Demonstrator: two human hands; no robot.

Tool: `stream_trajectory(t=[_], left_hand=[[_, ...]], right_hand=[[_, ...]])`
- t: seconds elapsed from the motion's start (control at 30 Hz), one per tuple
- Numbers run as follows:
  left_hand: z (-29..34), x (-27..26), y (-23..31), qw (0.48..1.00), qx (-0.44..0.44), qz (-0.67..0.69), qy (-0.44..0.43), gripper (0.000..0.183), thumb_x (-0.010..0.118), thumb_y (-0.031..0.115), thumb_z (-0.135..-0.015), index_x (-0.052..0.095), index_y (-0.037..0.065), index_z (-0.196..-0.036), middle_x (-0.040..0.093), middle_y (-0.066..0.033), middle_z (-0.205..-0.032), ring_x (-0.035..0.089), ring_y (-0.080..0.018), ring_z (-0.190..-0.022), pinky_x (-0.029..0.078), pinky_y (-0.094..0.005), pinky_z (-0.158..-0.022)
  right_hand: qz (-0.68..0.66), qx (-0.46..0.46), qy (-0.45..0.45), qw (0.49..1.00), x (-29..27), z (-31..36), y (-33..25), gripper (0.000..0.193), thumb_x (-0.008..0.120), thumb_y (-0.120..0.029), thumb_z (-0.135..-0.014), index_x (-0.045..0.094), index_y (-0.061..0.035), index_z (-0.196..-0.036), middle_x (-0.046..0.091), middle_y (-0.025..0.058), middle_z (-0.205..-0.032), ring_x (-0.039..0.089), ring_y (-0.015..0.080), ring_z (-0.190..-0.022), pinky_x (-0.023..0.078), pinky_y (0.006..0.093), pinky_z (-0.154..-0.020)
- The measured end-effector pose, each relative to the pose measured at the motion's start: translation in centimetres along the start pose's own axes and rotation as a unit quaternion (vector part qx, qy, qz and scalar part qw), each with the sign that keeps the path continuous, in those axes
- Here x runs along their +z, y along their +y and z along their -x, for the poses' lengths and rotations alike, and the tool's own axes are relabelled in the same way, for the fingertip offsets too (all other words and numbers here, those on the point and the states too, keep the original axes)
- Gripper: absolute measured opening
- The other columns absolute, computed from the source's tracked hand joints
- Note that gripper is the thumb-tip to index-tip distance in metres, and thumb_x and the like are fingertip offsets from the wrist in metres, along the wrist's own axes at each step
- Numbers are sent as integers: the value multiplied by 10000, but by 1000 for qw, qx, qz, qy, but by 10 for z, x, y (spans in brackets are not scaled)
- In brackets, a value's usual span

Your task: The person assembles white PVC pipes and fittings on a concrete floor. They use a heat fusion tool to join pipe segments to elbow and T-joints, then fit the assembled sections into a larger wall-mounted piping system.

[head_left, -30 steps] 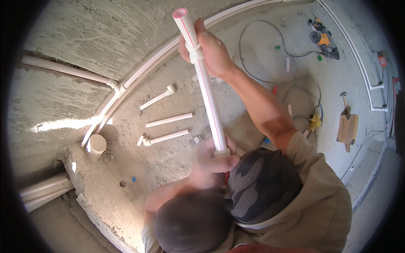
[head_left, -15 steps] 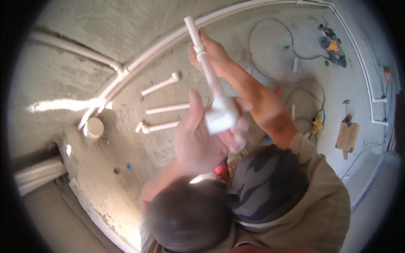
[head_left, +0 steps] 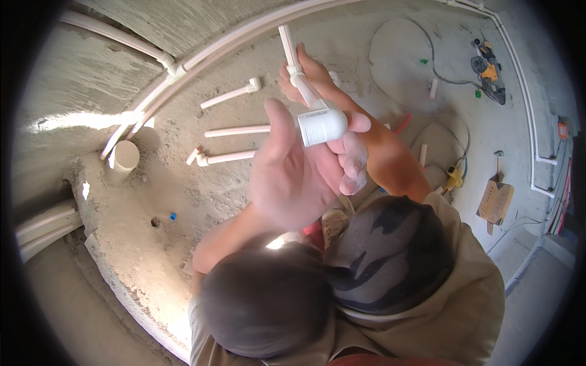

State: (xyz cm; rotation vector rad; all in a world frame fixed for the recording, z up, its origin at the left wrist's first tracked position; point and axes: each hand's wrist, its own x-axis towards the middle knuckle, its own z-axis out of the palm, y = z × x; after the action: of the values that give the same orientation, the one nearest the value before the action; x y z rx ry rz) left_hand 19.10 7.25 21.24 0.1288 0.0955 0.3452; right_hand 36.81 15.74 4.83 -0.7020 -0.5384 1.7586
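Observation:
A short white plastic pipe (head_left: 287,46) with fittings on it stretches between my hands. My right hand (head_left: 310,73) is closed around its far part, by a small fitting (head_left: 296,74). At the near end sits a larger white elbow (head_left: 322,127). It rests in my left hand (head_left: 299,168), palm up, thumb at one side and fingers curled behind and beyond it. To the left on the floor lie a pipe with an elbow (head_left: 231,96), a straight pipe (head_left: 237,131) and another elbowed pipe (head_left: 227,158), the last two partly behind my left hand.
Long pipes (head_left: 201,58) run along the wall base, near a capped round stub (head_left: 126,156). A corded power tool (head_left: 488,70) lies far right. Nearer are a yellow tool (head_left: 453,178) and a cardboard piece (head_left: 495,201). My bent knees (head_left: 384,256) fill the foreground.
The near end with the large elbow has moved up and slightly right, turning the elbow's side into view. My left hand has steadied from a blur. My right hand keeps its grip.

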Motion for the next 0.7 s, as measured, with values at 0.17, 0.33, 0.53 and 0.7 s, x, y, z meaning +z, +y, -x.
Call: stream_trajectory(t=[0.17, 0.33, 0.53, 0.7], left_hand=[[-2, -7, -1, 1000, -8, -5, -26, 874, 297, 746, -1047, 600, -20, -1340, 656, -111, -908, 551, -231, -784, 442, -359, -788], [2, -14, -2, 999, -32, -13, -20, 768, 395, 716, -1046, 627, 8, -1232, 575, -52, -809, 486, -191, -713, 403, -342, -743], [16, -10, 0, 991, -74, -104, 30, 718, 645, 676, -956, 622, -2, -1191, 498, -4, -775, 413, -137, -657, 357, -306, -656], [18, -3, 0, 979, -95, -175, 38, 758, 752, 650, -887, 609, -39, -1169, 518, -13, -783, 434, -109, -649, 344, -275, -592]], right_hand=[[-61, 8, 0, 998, 0, 6, 0, 713, 237, -660, -1118, 560, -95, -829, 465, 12, -631, 376, 133, -529, 325, 290, -516], [-27, 13, -25, 999, 2, 9, -2, 689, 245, -653, -1122, 554, -96, -860, 475, -3, -653, 384, 119, -537, 318, 285, -514], [128, -79, 80, 985, 15, 8, -13, 757, 184, -725, -1093, 533, -139, -765, 400, -41, -589, 356, 99, -523, 264, 284, -498], [148, -159, 1, 976, 18, 3, -34, 747, 161, -681, -1107, 552, -117, -813, 448, -11, -648, 408, 116, -563, 341, 285, -553]])
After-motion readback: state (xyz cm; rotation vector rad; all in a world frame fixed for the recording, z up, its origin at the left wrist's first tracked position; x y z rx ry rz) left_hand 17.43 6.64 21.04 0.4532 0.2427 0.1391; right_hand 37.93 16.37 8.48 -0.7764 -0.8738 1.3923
